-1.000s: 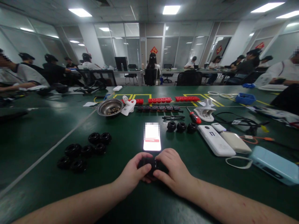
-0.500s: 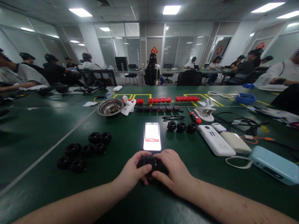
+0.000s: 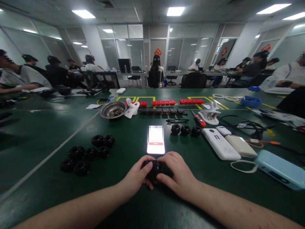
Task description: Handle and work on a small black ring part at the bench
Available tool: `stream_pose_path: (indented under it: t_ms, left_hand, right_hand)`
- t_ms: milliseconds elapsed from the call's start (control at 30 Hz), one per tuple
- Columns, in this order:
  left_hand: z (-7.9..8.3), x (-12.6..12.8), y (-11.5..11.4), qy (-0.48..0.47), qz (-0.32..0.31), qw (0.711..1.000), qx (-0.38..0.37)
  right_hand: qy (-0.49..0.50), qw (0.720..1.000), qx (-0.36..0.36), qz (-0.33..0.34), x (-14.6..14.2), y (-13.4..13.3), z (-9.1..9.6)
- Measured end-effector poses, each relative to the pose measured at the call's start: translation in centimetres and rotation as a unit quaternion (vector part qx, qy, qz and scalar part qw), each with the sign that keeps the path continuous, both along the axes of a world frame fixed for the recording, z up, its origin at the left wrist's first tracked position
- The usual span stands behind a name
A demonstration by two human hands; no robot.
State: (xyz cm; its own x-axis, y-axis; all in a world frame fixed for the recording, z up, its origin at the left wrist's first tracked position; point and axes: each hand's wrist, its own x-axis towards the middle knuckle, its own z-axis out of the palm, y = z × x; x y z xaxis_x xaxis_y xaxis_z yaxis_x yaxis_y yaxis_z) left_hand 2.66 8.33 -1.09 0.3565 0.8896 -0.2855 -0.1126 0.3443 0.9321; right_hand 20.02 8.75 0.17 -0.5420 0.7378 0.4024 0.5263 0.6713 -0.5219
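Both my hands meet low in the middle of the green table [image 3: 133,133] around a small black round part [image 3: 153,168]. My left hand [image 3: 135,178] curls its fingers onto the part's left side. My right hand [image 3: 178,176] wraps over its right side, thumb on the part. A lit phone [image 3: 155,140] lies flat just beyond my fingers. Much of the part is hidden under my fingers.
Several black wheel-like parts [image 3: 87,154] lie at the left, three more [image 3: 186,129] right of the phone. Farther back are a metal bowl [image 3: 113,109], red and black strips [image 3: 164,106], a red screwdriver [image 3: 198,120]. White devices [image 3: 220,143] and a blue case [image 3: 280,169] lie right. People sit around.
My fingers have shifted slightly on the black part, which now shows a rounder face between my hands. The view has nudged a little. Nothing else on the table has moved.
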Motion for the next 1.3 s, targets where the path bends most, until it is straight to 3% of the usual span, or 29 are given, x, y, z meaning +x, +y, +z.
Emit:
stream_pose_path:
  t_ms: [133, 333, 433, 633, 833, 1100, 1300]
  left_hand:
    - [-0.21, -0.16, -0.06, -0.006, -0.039, 0.999, 0.009]
    - [-0.15, -0.08, 0.18, -0.024, -0.04, 0.999, -0.018]
    - [0.18, -0.01, 0.11, -0.012, -0.036, 0.999, -0.017]
    - [-0.09, 0.09, -0.16, 0.023, -0.003, 1.0, 0.001]
    - [-0.37, 0.24, 0.0, 0.003, 0.006, 1.0, -0.015]
    - [-0.24, 0.1, -0.14, 0.007, 0.001, 1.0, 0.002]
    - [-0.59, -0.19, 0.12, -0.013, -0.033, 0.999, -0.006]
  right_hand:
    - [0.018, 0.999, 0.03, 0.033, 0.11, -0.01, 0.01]
    - [0.006, 0.992, 0.099, 0.083, 0.26, 0.06, -0.01]
    - [0.024, 0.994, 0.079, 0.077, 0.28, -0.02, 0.0]
    - [0.02, 0.999, 0.036, -0.016, 0.05, 0.0, 0.01]
    - [-0.023, 0.989, 0.144, 0.038, -0.02, -0.19, -0.13]
    - [0.014, 0.999, 0.039, 0.0, 0.14, -0.07, 0.17]
    - [-0.019, 0.991, 0.122, 0.056, 0.1, 0.13, -0.06]
